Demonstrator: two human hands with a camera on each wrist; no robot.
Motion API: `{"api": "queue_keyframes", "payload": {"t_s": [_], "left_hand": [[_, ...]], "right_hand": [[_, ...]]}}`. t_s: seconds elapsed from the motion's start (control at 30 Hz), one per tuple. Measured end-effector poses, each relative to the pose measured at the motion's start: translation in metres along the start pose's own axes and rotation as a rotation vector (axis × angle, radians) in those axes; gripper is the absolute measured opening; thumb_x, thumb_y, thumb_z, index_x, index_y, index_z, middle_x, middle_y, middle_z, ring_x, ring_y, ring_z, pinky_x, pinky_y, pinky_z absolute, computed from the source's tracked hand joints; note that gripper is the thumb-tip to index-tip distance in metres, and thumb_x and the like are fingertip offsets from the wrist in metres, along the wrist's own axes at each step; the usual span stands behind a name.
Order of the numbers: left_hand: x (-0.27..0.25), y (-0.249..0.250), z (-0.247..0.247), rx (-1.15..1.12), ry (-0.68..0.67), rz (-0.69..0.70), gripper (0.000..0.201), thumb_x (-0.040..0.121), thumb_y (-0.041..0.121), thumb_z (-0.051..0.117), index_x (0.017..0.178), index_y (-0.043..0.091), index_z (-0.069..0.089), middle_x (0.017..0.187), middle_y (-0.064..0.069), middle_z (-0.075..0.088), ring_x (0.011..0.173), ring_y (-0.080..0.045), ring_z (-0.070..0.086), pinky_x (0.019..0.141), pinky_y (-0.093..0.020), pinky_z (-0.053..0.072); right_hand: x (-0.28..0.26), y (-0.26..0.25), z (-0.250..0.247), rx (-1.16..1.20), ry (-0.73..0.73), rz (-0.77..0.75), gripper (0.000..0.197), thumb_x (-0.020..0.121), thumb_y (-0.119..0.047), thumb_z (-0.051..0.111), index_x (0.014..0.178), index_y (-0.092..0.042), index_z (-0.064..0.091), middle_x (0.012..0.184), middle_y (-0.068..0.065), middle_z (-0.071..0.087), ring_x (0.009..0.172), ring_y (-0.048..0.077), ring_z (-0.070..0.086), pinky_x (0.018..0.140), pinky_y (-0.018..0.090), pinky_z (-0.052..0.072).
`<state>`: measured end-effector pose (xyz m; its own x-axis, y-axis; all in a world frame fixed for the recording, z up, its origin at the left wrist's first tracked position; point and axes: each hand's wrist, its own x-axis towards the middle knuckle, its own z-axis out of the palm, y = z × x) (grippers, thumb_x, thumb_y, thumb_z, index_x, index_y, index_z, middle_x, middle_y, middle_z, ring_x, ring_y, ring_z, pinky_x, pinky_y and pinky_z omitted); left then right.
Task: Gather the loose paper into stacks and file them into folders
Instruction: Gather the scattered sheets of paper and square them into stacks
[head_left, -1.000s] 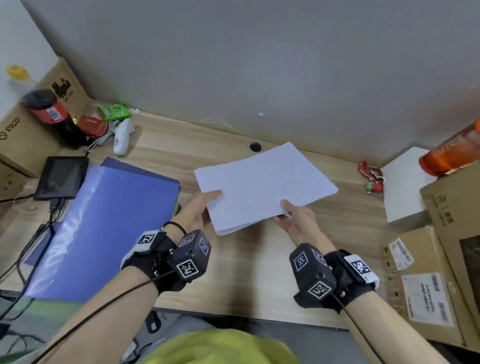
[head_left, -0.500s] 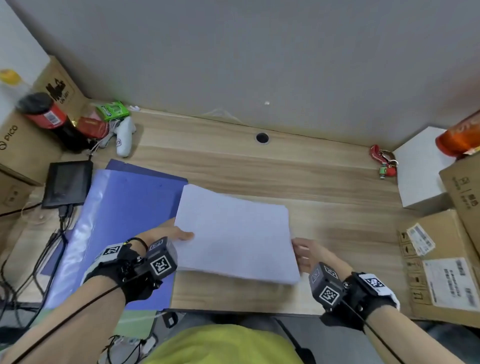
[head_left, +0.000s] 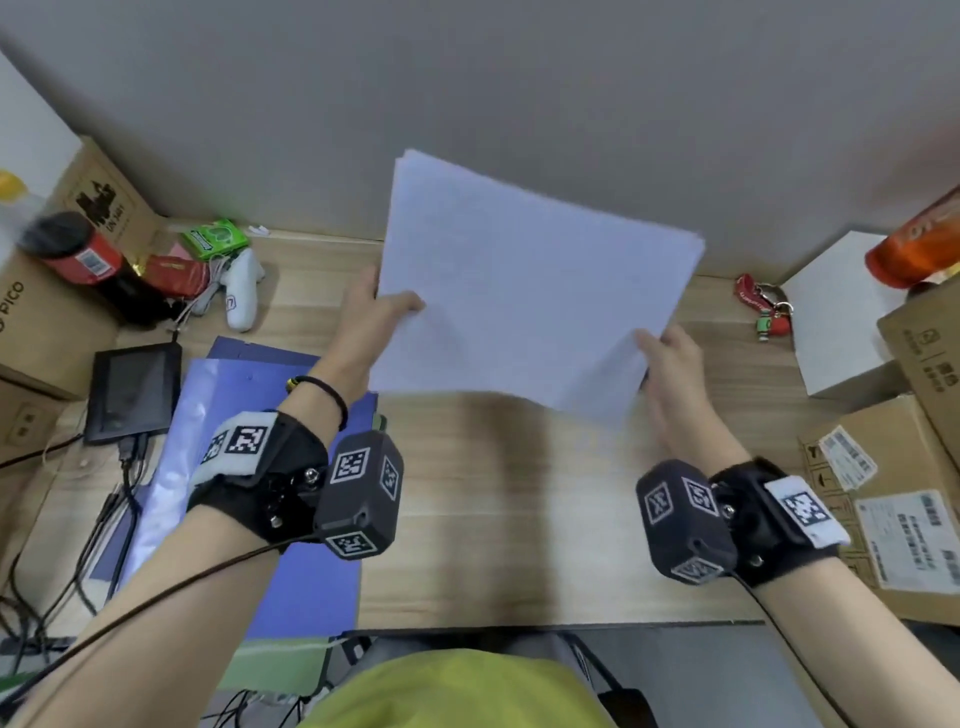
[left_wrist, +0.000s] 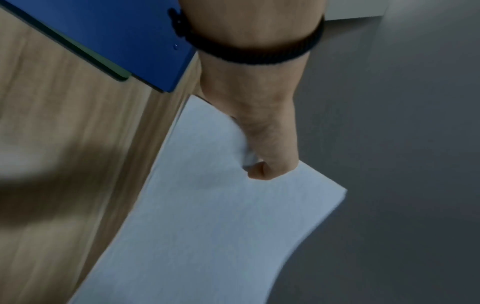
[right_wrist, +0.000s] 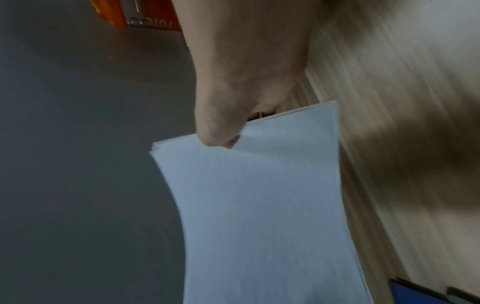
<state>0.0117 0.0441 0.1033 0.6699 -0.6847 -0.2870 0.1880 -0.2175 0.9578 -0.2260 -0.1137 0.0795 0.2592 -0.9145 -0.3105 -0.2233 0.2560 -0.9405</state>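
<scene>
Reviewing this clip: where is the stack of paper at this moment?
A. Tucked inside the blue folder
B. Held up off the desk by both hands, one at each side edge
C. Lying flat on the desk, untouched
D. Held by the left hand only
B: the paper stack is raised above the desk, with the left hand and right hand each in a grip on a side edge; the blue folder lies apart.

Your head camera looks forward and down over the tabletop (head_left: 493, 519). Each wrist camera sits close behind its hand, looking along it at the paper stack (left_wrist: 221, 226), which all three views share between your hands.
</scene>
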Motion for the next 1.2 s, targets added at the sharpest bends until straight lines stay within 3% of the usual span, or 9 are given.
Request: {"api": "queue_keyframes", "payload": {"t_s": [0.2,0.37,0.53,0.67,0.77,0.93,1.0,1.07,1.2], "left_hand": [[-0.005,-0.018,0.002,-0.063,0.08,0.063,0.029,0.067,-0.006,0.059,0.082,0.018,0.06,0.077,0.007,0.066,0.064,-0.002,0.063,0.058,-0.017,0.049],[-0.011,-0.076,-0.009,0.104,0.011,-0.108,0.051,0.06,0.002,0.058,0.11,0.006,0.061,0.1,-0.007,0.068,0.093,-0.023,0.063,0.079,-0.034,0.051],[-0.011,-0.091,-0.01,0.163,0.011,-0.092,0.049,0.072,-0.018,0.047,0.103,0.018,0.061,0.091,0.007,0.063,0.087,-0.01,0.056,0.071,-0.024,0.043],[-0.014,-0.093,-0.006,0.176,0.006,-0.099,0.051,0.077,-0.019,0.043,0.09,0.026,0.062,0.086,0.009,0.063,0.081,-0.003,0.056,0.068,-0.021,0.046],[-0.016,-0.101,-0.008,0.191,0.01,-0.124,0.047,0.079,-0.019,0.041,0.096,0.02,0.061,0.084,0.01,0.061,0.078,-0.003,0.055,0.063,-0.019,0.044],[-0.026,-0.106,-0.007,0.204,-0.01,-0.191,0.026,0.083,-0.015,0.045,0.07,0.006,0.034,0.049,0.017,0.045,0.051,-0.008,0.034,0.039,-0.006,0.029],[-0.026,-0.097,-0.007,0.171,0.007,-0.11,0.02,0.079,-0.011,0.051,0.09,0.005,0.054,0.07,0.012,0.058,0.065,-0.008,0.049,0.052,-0.008,0.039],[-0.025,-0.09,-0.011,0.088,0.002,-0.013,0.041,0.072,0.003,0.057,0.111,0.016,0.059,0.093,0.007,0.063,0.083,-0.009,0.058,0.065,-0.015,0.046],[-0.032,-0.075,-0.006,-0.074,0.009,0.079,0.036,0.075,0.047,0.064,0.106,0.03,0.057,0.112,0.007,0.058,0.103,-0.015,0.053,0.089,-0.027,0.041]], "right_hand": [[-0.016,0.004,-0.006,0.234,0.091,-0.126,0.034,0.086,0.008,0.041,0.086,-0.021,0.058,0.087,-0.006,0.062,0.083,0.009,0.056,0.07,0.017,0.042],[-0.02,0.062,-0.012,0.104,0.031,0.054,0.039,0.077,0.016,0.037,0.088,-0.016,0.056,0.089,-0.001,0.057,0.088,0.014,0.05,0.083,0.027,0.036],[-0.019,0.088,-0.013,-0.01,0.048,0.192,0.032,0.086,0.006,0.044,0.111,-0.01,0.053,0.111,0.008,0.058,0.107,0.022,0.05,0.092,0.03,0.036],[-0.017,0.085,-0.007,-0.06,0.078,0.203,0.024,0.09,0.006,0.042,0.107,-0.01,0.051,0.099,0.003,0.057,0.099,0.02,0.048,0.087,0.029,0.034],[-0.019,0.086,-0.006,-0.057,0.062,0.186,0.031,0.089,0.008,0.039,0.106,-0.012,0.054,0.101,0.002,0.057,0.099,0.019,0.047,0.086,0.028,0.035],[-0.02,0.09,-0.005,-0.063,0.036,0.199,0.039,0.086,0.01,0.039,0.114,-0.015,0.053,0.11,0.003,0.057,0.104,0.019,0.047,0.09,0.028,0.035],[-0.018,0.086,-0.008,-0.058,0.046,0.188,0.038,0.087,0.008,0.041,0.117,-0.009,0.054,0.11,0.004,0.057,0.103,0.02,0.048,0.089,0.029,0.035],[-0.015,0.083,-0.013,-0.053,0.064,0.164,0.038,0.086,0.008,0.043,0.12,-0.002,0.055,0.108,0.006,0.058,0.101,0.019,0.049,0.087,0.029,0.035],[-0.016,0.081,-0.01,-0.035,0.052,0.144,0.036,0.084,0.009,0.041,0.115,-0.002,0.055,0.103,0.006,0.057,0.094,0.018,0.048,0.079,0.027,0.037]]}}
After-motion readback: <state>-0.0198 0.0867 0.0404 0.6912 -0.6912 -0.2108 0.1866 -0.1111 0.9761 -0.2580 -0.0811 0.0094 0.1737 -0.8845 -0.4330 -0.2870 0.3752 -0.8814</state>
